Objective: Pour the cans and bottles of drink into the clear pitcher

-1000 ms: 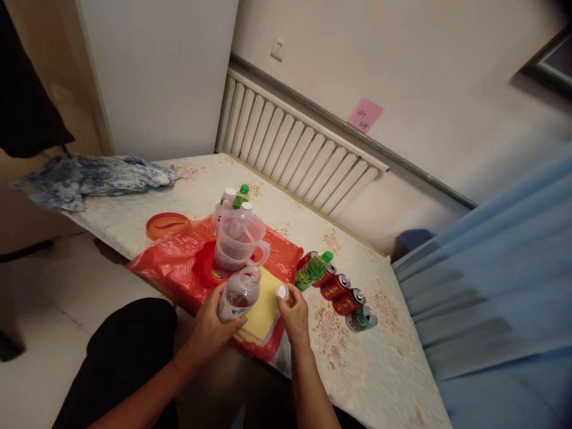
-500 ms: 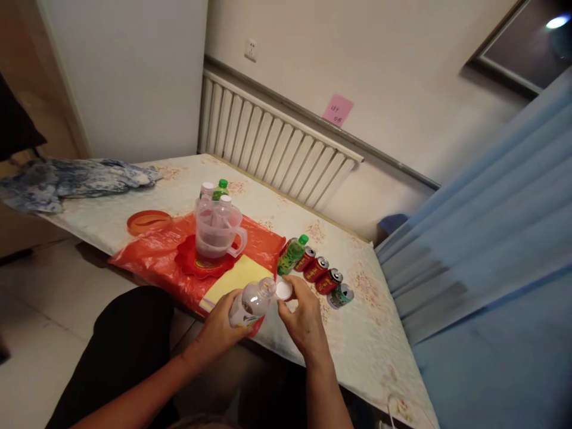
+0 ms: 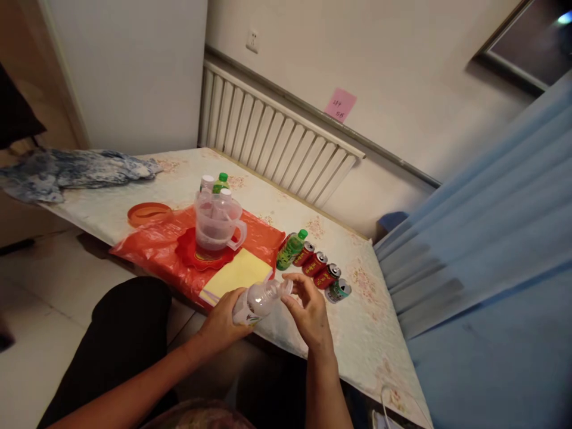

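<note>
Against a cream wall and a ribbed white radiator [image 3: 277,134], a person is sitting at a table [image 3: 375,339] covered in a floral cloth and working just above its near edge. The left hand [image 3: 222,325] is wrapping closed around the lower body of a clear plastic bottle [image 3: 258,300], holding it off the table and tilting its mouth toward the right. The right hand [image 3: 308,313] is pinching a white cap [image 3: 287,288] between thumb and fingertips, pressing it right at the bottle's mouth. Whether it is already seated on the neck cannot be told. The step in hand appears to be closing the bottle. Judging by the tilt, the next move is calling for the cap to sit square on the neck while the left hand is keeping the body from turning. Behind the hands, a yellow cloth [image 3: 236,274] and a clear measuring jug [image 3: 217,223] are resting on a red plastic bag [image 3: 149,253]. Just beside them, a green bottle [image 3: 290,249] and a row of cans [image 3: 322,272] are lying on their sides.
</note>
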{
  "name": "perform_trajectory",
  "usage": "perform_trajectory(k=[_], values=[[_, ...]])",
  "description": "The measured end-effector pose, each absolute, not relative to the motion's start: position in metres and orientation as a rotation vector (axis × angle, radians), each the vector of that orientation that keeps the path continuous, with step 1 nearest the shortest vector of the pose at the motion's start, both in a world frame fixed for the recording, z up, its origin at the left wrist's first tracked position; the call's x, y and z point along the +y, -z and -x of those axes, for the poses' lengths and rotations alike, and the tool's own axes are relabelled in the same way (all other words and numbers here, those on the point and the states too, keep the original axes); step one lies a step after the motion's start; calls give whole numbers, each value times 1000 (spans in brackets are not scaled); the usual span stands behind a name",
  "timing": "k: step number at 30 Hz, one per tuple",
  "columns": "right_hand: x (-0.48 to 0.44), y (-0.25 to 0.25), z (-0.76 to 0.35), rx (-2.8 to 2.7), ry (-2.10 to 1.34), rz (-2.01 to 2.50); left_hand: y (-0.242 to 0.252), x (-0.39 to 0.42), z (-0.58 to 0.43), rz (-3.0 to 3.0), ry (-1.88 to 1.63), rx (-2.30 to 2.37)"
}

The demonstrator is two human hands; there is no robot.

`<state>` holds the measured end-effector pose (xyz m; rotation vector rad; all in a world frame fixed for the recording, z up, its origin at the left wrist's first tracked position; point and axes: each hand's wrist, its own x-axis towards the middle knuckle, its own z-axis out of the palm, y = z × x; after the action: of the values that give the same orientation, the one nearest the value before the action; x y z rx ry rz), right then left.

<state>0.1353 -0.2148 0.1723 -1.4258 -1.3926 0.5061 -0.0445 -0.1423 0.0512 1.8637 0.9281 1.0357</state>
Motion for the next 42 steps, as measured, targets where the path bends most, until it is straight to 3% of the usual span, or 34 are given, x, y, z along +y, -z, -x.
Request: perform_trajectory(k=[16,36,42], values=[[-218,-180,-135,-1846,-304,1520,-60,-145,46,-1954,-941,935],[-214,-178,-123,-1698,-1,1990,-59,-147,43,-1972,-941,919],[-214,-175,-139,-1606,-372,1533,-66,-144,43,-1950,-944,920]])
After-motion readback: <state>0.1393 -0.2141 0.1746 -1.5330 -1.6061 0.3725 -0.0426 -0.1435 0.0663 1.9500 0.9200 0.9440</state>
